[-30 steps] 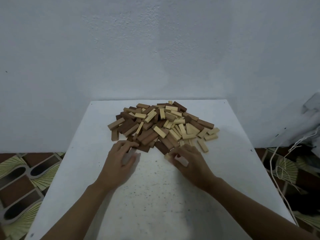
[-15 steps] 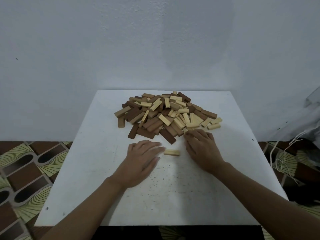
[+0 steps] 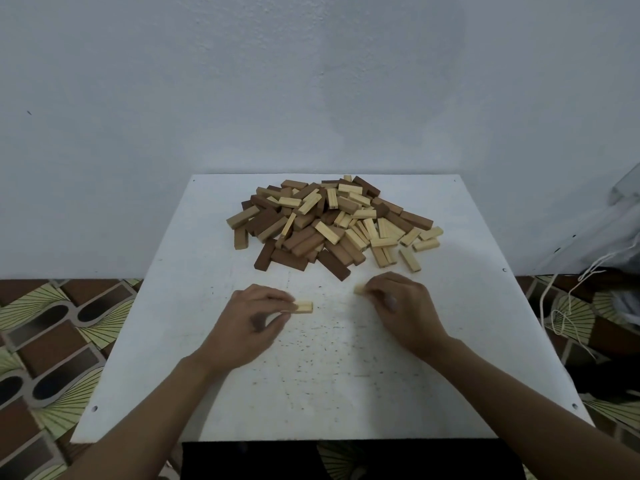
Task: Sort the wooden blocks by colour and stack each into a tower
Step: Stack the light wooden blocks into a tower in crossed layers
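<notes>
head view.

bench (image 3: 346,382): a white, speckled top that fills the centre and lower centre of the frame.

pile (image 3: 332,223): loose wooden blocks in pale, mid-brown and dark brown. they are mixed together at all angles and lie on the bench in the upper centre.

left hand (image 3: 249,320): left of centre, below the pile, palm down. its fingertips pinch the left end of the left block (image 3: 304,307). this is a pale block lying flat on the bench with its long side running left to right. it lies well apart from the pile.

right hand (image 3: 405,306): right of centre, just below the pile's lower right edge. its fingers are curled round the right block (image 3: 359,289), also pale. only the block's left end shows past the fingers. whether it touches the bench cannot be told.

the two held blocks are apart, with bare bench between them.

surroundings: a plain pale wall (image 3: 311,81) fills the upper frame. a patterned floor (image 3: 52,341) shows at both sides. a white cord (image 3: 543,299) lies at the right edge.
</notes>
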`<state>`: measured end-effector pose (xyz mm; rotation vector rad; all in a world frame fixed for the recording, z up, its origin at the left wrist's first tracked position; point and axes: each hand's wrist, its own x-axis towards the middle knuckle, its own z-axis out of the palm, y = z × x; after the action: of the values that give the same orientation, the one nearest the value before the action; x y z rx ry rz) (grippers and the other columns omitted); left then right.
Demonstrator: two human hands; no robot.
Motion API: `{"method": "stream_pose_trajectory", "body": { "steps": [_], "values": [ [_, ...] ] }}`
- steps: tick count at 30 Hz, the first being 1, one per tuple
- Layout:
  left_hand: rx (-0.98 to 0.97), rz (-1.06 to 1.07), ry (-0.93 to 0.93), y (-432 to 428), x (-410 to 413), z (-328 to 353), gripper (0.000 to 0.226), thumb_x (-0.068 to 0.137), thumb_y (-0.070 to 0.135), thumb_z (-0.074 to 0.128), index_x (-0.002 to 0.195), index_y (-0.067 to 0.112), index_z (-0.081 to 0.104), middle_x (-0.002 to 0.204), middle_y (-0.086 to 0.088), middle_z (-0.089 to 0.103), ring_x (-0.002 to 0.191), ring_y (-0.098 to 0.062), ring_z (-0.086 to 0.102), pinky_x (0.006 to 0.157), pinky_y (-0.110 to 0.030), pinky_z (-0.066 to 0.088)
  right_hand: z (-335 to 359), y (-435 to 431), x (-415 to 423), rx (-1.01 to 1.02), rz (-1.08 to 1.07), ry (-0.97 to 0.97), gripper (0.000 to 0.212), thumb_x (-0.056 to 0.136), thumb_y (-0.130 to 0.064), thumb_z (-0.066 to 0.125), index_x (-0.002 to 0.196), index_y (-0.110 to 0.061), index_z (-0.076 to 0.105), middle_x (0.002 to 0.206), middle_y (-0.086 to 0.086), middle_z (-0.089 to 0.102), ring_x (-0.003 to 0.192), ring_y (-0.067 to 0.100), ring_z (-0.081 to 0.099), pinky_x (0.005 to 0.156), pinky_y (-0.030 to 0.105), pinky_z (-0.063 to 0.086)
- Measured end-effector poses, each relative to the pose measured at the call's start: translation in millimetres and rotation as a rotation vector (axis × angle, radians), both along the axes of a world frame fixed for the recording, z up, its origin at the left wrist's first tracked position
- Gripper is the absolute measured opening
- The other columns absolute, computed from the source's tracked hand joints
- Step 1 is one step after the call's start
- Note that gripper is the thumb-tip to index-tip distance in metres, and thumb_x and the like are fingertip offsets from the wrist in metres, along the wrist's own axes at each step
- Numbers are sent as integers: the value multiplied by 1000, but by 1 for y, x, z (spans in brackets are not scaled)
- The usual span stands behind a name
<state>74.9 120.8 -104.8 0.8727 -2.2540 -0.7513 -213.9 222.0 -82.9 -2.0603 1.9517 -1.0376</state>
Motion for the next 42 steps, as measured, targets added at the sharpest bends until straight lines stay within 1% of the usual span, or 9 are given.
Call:
{"method": "stream_pose_trajectory", "body": {
  "steps": [5,10,13,17,21,27,32,38,42],
  "values": [
    [48,29,52,4,-10,-2,24,87,22,77,107,34,74,109,20,70,104,-15,66,83,-54,50,-4,-1,22,56,133,-58,15,89,-8,69,102,-12,76,101,-2,72,88,6,65,82,24,57],
    [78,55,48,-3,-23,1,21,86,38,77,106,36,73,109,22,71,99,-13,64,83,-55,50,0,-6,22,76,236,-80,12,87,-16,73,99,-15,74,99,-6,72,97,6,64,85,31,56],
    [-8,23,-40,-8,-34,3,21,90,46,71,109,37,72,107,25,68,101,-5,59,84,-49,46,5,-12,3,6,100,6,9,89,-19,67,96,-16,72,99,-7,69,100,8,58,90,35,49],
    [2,48,-13,-12,-45,5,28,88,45,77,112,33,72,105,23,67,102,-3,58,91,-42,45,-1,-23,-29,37,-157,246,27,97,-23,57,118,-11,67,121,5,65,117,25,54,90,47,49],
    [-54,21,-62,-14,-41,3,31,88,50,76,112,32,72,110,22,62,107,-5,58,91,-40,46,-7,-23,-33,50,-185,426,39,96,-31,49,121,-9,68,126,7,64,121,29,51,90,44,45],
    [-91,-37,-49,-17,-38,0,26,94,35,70,119,34,73,109,18,58,92,-15,61,80,-43,45,-3,-21,-25,-33,-121,257,11,84,-4,72,93,-10,77,102,3,72,96,24,64,80,39,48],
    [-96,-22,-64,-18,-38,-4,26,97,31,65,122,32,73,103,18,59,94,-12,58,78,-43,45,-5,-8,-4,-33,30,166,17,87,-3,71,100,-11,78,104,1,73,95,15,65,86,27,53],
    [-16,56,-27,-17,-39,-4,29,96,32,65,121,24,75,102,17,63,97,-7,58,82,-41,50,-9,-5,11,7,80,54,23,85,1,70,103,-12,78,104,0,74,96,9,65,92,5,41],
    [-42,10,-46,-17,-39,-5,26,97,36,65,120,31,75,103,21,62,100,-9,58,83,-39,45,-9,-4,22,48,164,-6,25,86,0,69,107,-11,77,108,1,73,98,8,65,90,13,50]
  ]
}}
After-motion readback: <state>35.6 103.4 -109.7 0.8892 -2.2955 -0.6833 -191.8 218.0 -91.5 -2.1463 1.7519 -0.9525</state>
